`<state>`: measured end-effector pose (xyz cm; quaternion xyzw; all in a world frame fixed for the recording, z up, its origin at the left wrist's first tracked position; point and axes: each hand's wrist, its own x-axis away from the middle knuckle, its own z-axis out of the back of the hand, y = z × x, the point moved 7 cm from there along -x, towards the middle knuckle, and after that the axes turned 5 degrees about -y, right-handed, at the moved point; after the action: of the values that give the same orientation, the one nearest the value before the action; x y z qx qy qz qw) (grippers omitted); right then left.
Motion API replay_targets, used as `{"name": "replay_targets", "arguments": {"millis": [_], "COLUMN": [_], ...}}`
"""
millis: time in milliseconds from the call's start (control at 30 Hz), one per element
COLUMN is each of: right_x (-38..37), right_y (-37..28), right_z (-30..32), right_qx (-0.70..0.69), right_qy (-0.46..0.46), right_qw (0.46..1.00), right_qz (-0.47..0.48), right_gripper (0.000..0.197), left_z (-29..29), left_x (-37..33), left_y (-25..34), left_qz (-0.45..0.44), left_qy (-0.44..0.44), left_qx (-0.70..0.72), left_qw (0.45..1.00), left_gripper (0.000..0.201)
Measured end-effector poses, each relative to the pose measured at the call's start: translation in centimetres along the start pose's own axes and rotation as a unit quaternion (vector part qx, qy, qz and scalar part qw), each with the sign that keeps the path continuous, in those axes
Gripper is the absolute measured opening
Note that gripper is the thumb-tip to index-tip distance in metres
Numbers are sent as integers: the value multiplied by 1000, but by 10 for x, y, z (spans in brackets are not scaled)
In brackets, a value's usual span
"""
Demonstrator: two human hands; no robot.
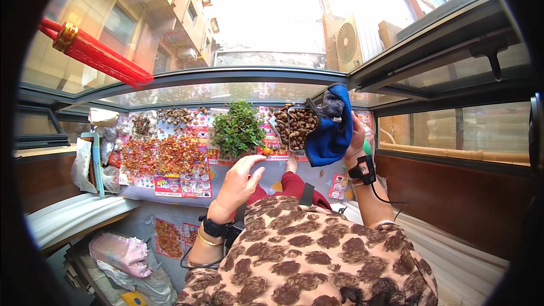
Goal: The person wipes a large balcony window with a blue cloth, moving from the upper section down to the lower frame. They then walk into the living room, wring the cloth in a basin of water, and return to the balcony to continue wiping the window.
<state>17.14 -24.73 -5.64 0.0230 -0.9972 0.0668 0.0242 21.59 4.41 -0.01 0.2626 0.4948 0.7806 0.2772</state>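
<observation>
My right hand [357, 137] is raised at the right and grips a blue cloth [331, 139] by its right side. The cloth hangs down, with a dark grey fuzzy patch near its top; some of my fingers are hidden behind it. Just left of it, and partly covered by it, lies a container of brown nut-like pieces [294, 127]. My left hand [237, 184] hovers in front of a leafy green plant [237, 128], holding nothing, its thumb and fingers apart. A small orange fruit [267, 151] sits beyond its fingertips.
Reddish dried pieces [164, 157] are spread over printed paper on the left of the ledge, with brown round pieces [178, 116] behind them. Window frames [255, 73] enclose the ledge. A closed red umbrella [102, 56] hangs upper left. Bags [133, 269] lie low on the left.
</observation>
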Motion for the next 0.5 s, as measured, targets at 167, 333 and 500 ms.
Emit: {"name": "replay_targets", "arguments": {"millis": [167, 333, 500], "right_x": [7, -3, -15], "right_y": [21, 51, 57], "right_z": [-23, -69, -171], "right_qx": [46, 233, 678], "right_qy": [-52, -54, -244], "right_qw": [997, 966, 693], "right_qz": [-22, -96, -18], "right_gripper": [50, 61, 30], "left_z": [-24, -55, -66], "left_x": [-15, -48, -61], "left_y": [5, 30, 42], "left_qz": [12, -48, -44], "left_qy": [-83, -152, -167], "left_qx": [160, 411, 319], "left_qw": [984, 897, 932], "left_gripper": [45, 81, 45]}}
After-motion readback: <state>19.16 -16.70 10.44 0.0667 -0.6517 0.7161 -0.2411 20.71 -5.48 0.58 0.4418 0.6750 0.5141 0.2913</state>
